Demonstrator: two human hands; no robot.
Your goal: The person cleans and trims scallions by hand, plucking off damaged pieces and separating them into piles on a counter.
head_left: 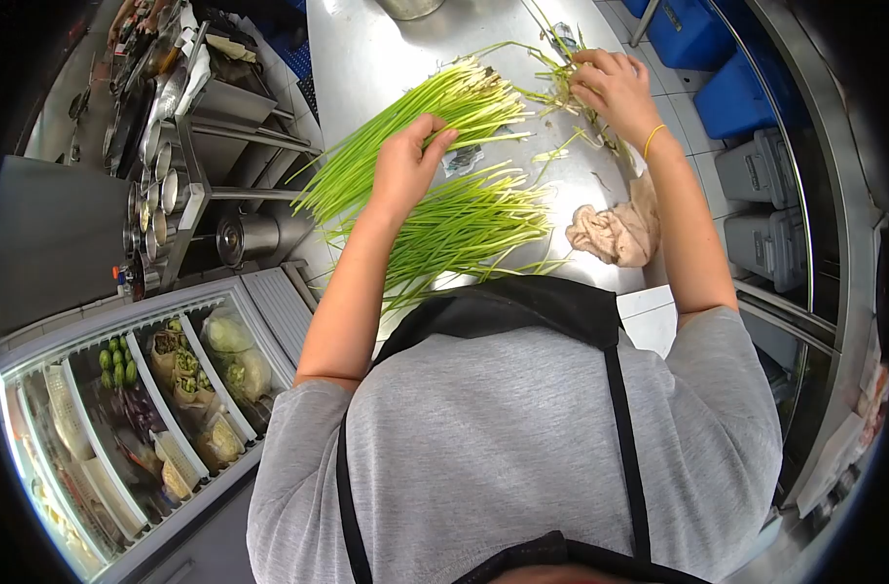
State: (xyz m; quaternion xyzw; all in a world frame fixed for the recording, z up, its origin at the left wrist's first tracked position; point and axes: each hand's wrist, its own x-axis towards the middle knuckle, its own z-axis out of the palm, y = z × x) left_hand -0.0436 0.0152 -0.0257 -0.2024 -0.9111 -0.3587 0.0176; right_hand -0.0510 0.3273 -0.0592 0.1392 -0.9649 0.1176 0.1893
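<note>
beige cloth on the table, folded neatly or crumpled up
Crumpled: the beige cloth lies bunched in uneven wrinkles on the metal table, with no neat squared fold.

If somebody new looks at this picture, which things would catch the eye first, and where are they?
Probably the bright green stalks first, lying in two bunches on the metal table. The left hand is at the farther bunch, while the right hand is at some straggly scraps near the table's right edge. Next might come the lit cabinet of vegetables at lower left.
</note>
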